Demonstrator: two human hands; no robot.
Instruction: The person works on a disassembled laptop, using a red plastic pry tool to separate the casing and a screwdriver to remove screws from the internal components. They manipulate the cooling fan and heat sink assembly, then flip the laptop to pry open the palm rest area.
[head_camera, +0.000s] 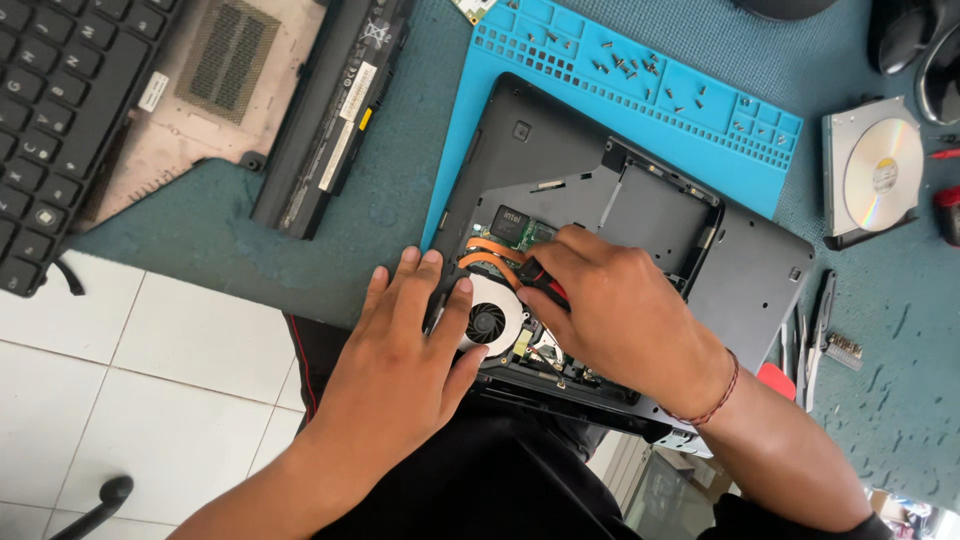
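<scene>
Item: opened laptop base (740, 290), underside up, lying on a blue work mat (560, 80) on the teal table (330, 240). My left hand (400, 350) lies flat, fingers spread, beside the cooling fan (490, 318). My right hand (610, 310) is closed around a red-and-black screwdriver (540, 280) over the copper heatpipe (490, 255). Loose screws (625, 65) sit in the mat's tray.

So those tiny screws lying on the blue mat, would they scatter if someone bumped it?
Probably. The screws look tiny and light, lying loose on the blue mat, so a nudge could send them rolling. The mat's little pockets and raised edges may catch some. They would likely be fiddly to pinch up with bare fingers.
</scene>
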